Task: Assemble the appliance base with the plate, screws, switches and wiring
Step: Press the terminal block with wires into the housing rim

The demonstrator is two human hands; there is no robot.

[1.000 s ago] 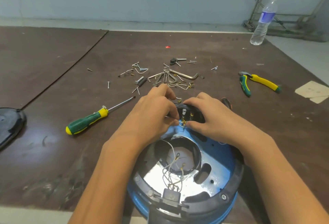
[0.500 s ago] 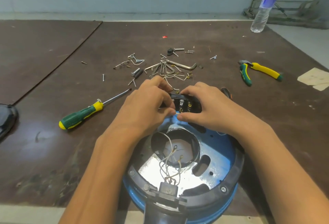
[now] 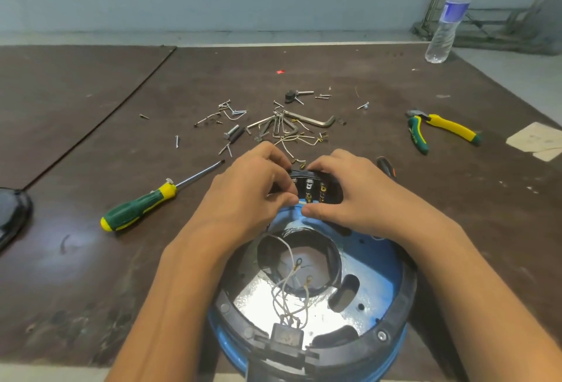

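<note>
While both hands pinch at it, the switch block (image 3: 316, 188) sits on the far rim of the blue appliance base (image 3: 380, 263).

Where the left hand (image 3: 243, 199) meets the block, its grip is closed, thumb and fingertips pressed against the block's left end; the right hand (image 3: 352, 199) curls its grip over the block's right end, thumb tip touching the base just below the brass terminals, and whether either pinch holds a wire I cannot tell. Just nearer than the grips, white wires (image 3: 289, 284) with ring ends loop loose across the base's round opening. Just beyond the grips lie scattered screws (image 3: 228, 147) and hex keys (image 3: 307, 120) on the table (image 3: 91, 260). Left of the grips rests a green-and-yellow screwdriver (image 3: 143, 204); well right of them lie pliers (image 3: 441, 131).
</note>
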